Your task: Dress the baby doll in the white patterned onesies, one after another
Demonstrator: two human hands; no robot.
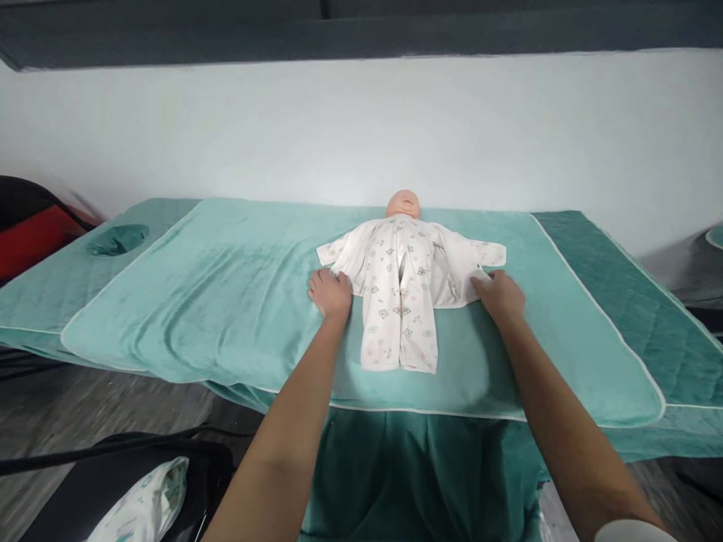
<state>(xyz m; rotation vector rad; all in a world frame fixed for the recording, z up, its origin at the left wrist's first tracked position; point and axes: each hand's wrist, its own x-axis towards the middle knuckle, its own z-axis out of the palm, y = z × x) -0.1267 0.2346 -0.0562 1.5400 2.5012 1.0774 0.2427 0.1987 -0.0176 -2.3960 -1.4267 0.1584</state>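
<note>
the white patterned baby suit (389,301) lies near the middle of the teal blanket (169,286), long axis running away from the person, legs toward the near edge, sleeves spread sideways. beyond its collar, the doll's head (403,203) points toward the wall (271,128). the right hand (501,293) pinches the suit's spread flap; the left hand (330,292) lies at the opposite side, its grip unclear.

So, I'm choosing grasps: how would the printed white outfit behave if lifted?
The printed white outfit would probably sag: its side panel spreads limply to the right hand. Thin-looking cloth suggests little weight, though the doll head at its neckline might add some.
</note>
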